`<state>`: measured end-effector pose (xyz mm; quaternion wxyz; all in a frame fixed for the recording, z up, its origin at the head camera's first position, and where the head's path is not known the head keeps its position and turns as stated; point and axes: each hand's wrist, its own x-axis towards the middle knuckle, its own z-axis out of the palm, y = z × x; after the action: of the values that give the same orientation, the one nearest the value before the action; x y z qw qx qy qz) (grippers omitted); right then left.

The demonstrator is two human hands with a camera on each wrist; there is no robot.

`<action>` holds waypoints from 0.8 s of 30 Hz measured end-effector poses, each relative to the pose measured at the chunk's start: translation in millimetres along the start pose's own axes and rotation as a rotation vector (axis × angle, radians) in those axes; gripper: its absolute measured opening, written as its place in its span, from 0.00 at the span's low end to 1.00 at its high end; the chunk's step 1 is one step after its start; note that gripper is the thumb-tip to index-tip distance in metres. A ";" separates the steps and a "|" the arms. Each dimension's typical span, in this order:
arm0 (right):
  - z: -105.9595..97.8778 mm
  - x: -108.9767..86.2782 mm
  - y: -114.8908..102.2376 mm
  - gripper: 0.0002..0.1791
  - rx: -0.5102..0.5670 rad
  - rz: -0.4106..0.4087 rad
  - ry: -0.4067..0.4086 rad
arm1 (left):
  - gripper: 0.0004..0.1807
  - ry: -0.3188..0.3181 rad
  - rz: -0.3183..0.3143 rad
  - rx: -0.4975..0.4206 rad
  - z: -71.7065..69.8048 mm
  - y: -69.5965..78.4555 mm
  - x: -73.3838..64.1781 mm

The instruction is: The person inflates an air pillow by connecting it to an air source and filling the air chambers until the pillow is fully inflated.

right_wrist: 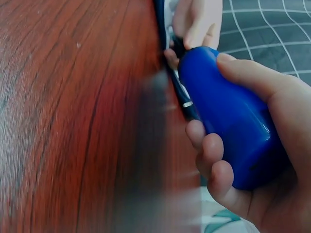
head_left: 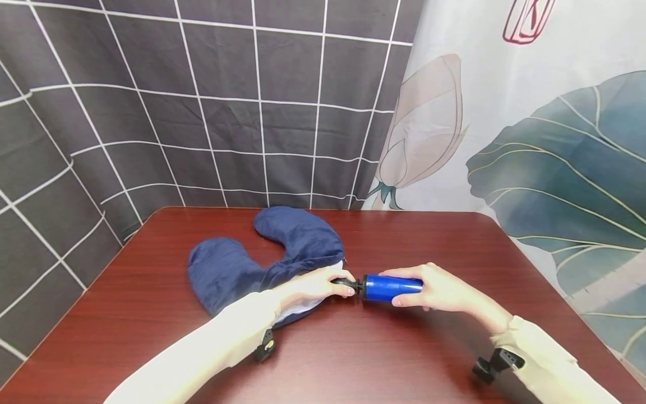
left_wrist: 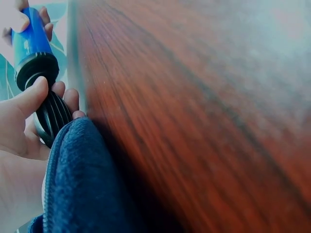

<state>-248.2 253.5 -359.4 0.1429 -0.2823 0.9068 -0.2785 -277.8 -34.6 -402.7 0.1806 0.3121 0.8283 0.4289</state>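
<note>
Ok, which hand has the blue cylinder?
The right hand: it grips the blue cylinder, while the left hand grips the black handle.

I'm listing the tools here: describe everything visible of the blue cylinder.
The blue cylinder is glossy and plastic-looking, with a black collar and a ribbed black handle. It looks roughly level in the head view, beside the navy pillow. The left hand grips the handle; the right hand grips the blue body. Whether it touches the table, I cannot tell.
</note>
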 end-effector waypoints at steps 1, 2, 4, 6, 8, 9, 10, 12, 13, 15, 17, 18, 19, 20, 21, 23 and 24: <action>-1.4 -2.3 0.8 0.30 0.002 0.004 -0.004 | 0.10 -0.002 0.003 0.001 -0.1 -0.1 0.0; -2.9 -4.8 1.8 0.30 0.001 0.009 -0.006 | 0.10 -0.003 0.005 0.002 -0.1 -0.2 0.0; -6.3 -10.7 3.8 0.30 0.007 0.021 -0.010 | 0.10 -0.004 0.008 0.001 -0.2 -0.5 -0.1; -10.1 -17.1 6.2 0.30 0.013 0.028 -0.014 | 0.09 -0.004 0.004 -0.005 0.2 -0.8 0.2; -14.4 -24.2 8.8 0.30 0.020 0.032 -0.018 | 0.09 -0.001 0.003 -0.010 0.9 -1.3 0.5; -16.8 -27.8 9.9 0.30 0.026 0.033 -0.020 | 0.09 0.001 0.002 -0.011 1.3 -1.5 0.6; -19.2 -31.4 11.0 0.30 0.029 0.030 -0.020 | 0.09 0.001 -0.002 -0.016 1.5 -1.7 0.7; -24.0 -38.7 13.0 0.30 0.038 0.032 -0.022 | 0.09 0.003 -0.005 -0.019 1.8 -1.5 0.6; -26.3 -42.4 14.1 0.30 0.040 0.038 -0.022 | 0.09 0.004 -0.007 -0.020 1.7 -1.3 0.3; -31.0 -49.3 17.0 0.30 0.045 0.046 -0.025 | 0.10 0.001 -0.009 -0.024 1.3 -0.7 -0.3; -36.1 -56.3 19.4 0.30 0.050 0.057 -0.029 | 0.10 0.000 -0.007 -0.039 1.0 -0.5 -1.1; -39.0 -59.9 20.2 0.30 0.052 0.069 -0.030 | 0.10 -0.001 -0.008 -0.051 1.0 -0.7 -1.2; -41.7 -63.4 21.2 0.30 0.052 0.074 -0.032 | 0.10 0.001 -0.007 -0.053 1.0 -1.0 -1.1; -44.3 -66.6 21.9 0.30 0.053 0.074 -0.033 | 0.10 0.000 -0.005 -0.066 1.1 -1.4 -1.1; -46.5 -69.5 22.5 0.30 0.055 0.076 -0.033 | 0.10 -0.003 -0.005 -0.079 1.2 -1.8 -0.9; -49.6 -73.7 23.1 0.30 0.058 0.082 -0.032 | 0.10 -0.007 -0.008 -0.097 1.3 -3.1 0.0; -50.4 -74.8 23.8 0.30 0.057 0.082 -0.029 | 0.10 -0.010 -0.006 -0.103 1.3 -3.7 0.4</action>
<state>-219.7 335.5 -325.2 0.1754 -0.2449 0.9071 -0.2941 -278.6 -35.2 -406.4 0.2019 0.3021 0.8052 0.4685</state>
